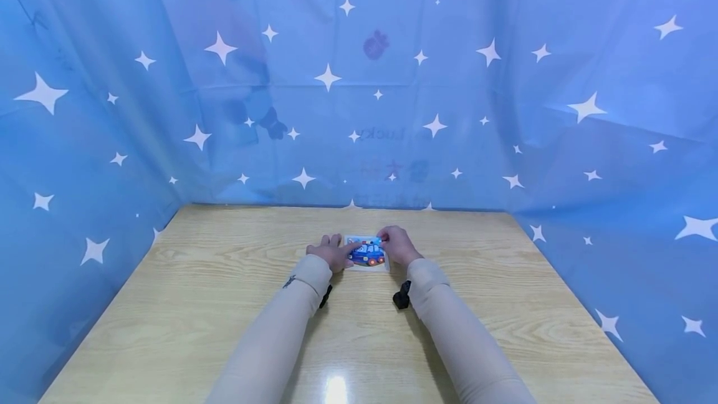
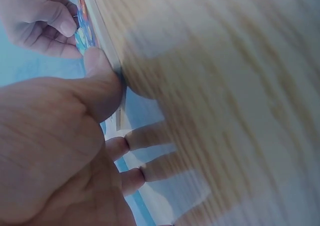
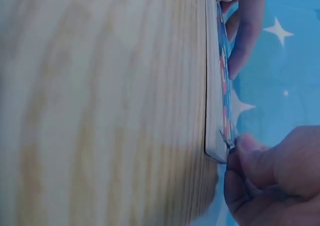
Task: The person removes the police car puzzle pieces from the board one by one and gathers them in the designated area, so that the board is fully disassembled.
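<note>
A small flat picture puzzle board [image 1: 367, 267] with a blue cartoon car [image 1: 367, 253] lies on the table between both hands. My left hand [image 1: 333, 254] is at its left side, index finger reaching over the picture and thumb against the near edge. The other fingers are spread, tips touching the table in the left wrist view. At the board's right end, my right hand [image 1: 397, 245] pinches a small puzzle piece [image 3: 229, 140] between thumb and fingertip. That piece sits slightly raised at the corner in the right wrist view, mostly covered by the fingers.
The wooden table [image 1: 235, 329] stretches around the board. A blue curtain [image 1: 359, 111] with white stars hangs behind it and on both sides. Black wrist devices [image 1: 401, 295] sit at the cuffs.
</note>
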A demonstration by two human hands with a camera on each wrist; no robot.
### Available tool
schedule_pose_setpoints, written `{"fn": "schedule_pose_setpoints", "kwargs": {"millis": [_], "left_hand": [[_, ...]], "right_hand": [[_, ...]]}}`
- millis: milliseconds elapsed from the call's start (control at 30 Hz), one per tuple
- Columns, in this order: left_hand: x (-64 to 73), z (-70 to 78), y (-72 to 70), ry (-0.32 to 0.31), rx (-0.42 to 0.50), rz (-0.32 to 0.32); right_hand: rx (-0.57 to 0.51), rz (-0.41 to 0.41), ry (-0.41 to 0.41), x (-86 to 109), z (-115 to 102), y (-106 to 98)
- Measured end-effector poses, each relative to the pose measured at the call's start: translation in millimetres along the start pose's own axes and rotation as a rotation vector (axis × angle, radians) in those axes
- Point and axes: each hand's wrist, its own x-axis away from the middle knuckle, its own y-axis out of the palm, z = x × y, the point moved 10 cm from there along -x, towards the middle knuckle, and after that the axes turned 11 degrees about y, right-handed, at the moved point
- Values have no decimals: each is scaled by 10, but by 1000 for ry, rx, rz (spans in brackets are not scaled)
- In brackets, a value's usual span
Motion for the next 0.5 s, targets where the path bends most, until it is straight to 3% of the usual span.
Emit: {"fn": "schedule_pose_setpoints", "kwargs": {"millis": [500], "left_hand": [[-57,-17,21,-13,-31,-7]], "right_hand": [[16,-31,-25,-50,24,36]]}}
